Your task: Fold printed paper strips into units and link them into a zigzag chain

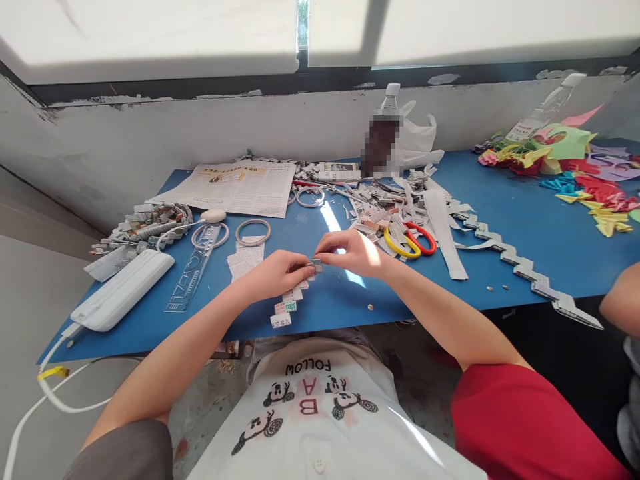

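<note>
Near the front edge of the table, my left hand (286, 272) grips a short zigzag chain of folded newspaper strips (286, 307), which trails down toward me. My right hand (345, 252) meets it at the chain's upper end, thumb and forefinger pinched on a small folded paper piece (317, 264). The fingertips of both hands almost touch there. Just left of my hands lie several cut newspaper pieces (245, 261) with a tape ring (253, 232) on top. Scissors with yellow and red handles (411, 241) rest beyond my right forearm.
A white power strip (123, 290), clear ruler (190, 273) and folded-paper heap (145, 230) are at left. Newspaper (235, 187) and scraps (380, 200) lie behind. A longer paper chain (530, 267) overhangs the edge at right, near another person's arm (623, 303). Bottles (383, 137) stand behind.
</note>
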Demonstrator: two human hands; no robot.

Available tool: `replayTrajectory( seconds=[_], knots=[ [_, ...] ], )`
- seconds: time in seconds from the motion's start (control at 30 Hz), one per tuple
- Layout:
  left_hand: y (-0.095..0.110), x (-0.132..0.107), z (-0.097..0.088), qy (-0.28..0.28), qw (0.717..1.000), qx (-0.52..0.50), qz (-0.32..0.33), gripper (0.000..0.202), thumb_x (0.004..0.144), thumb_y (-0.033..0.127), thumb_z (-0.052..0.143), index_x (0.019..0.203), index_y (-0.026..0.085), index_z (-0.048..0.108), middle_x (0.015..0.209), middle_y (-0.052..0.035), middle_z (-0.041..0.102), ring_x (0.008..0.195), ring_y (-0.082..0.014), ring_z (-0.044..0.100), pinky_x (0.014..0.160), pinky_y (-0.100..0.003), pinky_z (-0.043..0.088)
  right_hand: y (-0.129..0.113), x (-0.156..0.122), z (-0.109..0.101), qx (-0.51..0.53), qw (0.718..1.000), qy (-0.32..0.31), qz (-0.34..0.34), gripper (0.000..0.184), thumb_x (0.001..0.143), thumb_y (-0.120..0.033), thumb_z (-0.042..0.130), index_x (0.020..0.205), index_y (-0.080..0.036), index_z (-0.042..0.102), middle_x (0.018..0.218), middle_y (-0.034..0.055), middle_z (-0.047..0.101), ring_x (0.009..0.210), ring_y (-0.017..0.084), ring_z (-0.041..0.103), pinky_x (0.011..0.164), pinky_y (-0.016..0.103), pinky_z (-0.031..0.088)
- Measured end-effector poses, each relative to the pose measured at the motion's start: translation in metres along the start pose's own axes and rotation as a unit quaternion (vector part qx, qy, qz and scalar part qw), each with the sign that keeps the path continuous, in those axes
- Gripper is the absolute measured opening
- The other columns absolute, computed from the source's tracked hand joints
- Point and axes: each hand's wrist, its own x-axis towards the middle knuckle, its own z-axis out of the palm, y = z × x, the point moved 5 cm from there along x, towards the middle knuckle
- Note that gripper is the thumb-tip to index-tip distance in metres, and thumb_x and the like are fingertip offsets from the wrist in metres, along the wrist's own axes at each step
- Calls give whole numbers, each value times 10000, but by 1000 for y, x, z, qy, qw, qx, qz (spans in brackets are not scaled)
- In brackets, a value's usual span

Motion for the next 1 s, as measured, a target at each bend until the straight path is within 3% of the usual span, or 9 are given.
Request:
replayTrajectory(
  seconds=[0.3, 0.43, 0.57, 1.0],
  knots=[
    [0, 1, -1, 12, 1000, -1, -2, 375, 882, 424, 476, 594, 185, 452, 517, 35, 387, 478, -101, 331, 452, -240, 250, 0, 1, -4, 12, 999, 28, 10, 179, 808, -324, 659, 853, -156, 700, 869, 58, 689, 745, 149, 619, 692, 308, 517],
    [-3, 1, -2, 28, 1000, 1, -15, 364, 880, 431, 472, 618, 181, 496, 524, 35, 400, 483, -104, 341, 451, -242, 252, -2, 1, -5, -7, 1000, 23, -20, 231, 777, -388, 703, 770, -158, 693, 841, 54, 653, 725, 146, 603, 685, 310, 512],
    [-3, 2, -1, 22, 1000, 3, -15, 361, 875, 426, 477, 612, 178, 494, 529, 31, 414, 495, -104, 341, 454, -239, 251, -2, 1, 0, -21, 999, 9, -40, 183, 803, -326, 677, 730, -158, 677, 792, 43, 627, 675, 131, 568, 646, 297, 486],
    [-7, 4, -5, -22, 998, -31, -42, 367, 835, 439, 499, 580, 180, 444, 521, 41, 302, 482, -94, 263, 457, -252, 194, -5, 1, 9, -35, 988, 76, -127, 114, 836, -202, 623, 737, -179, 573, 762, 20, 562, 676, 134, 514, 626, 285, 456]
  ],
)
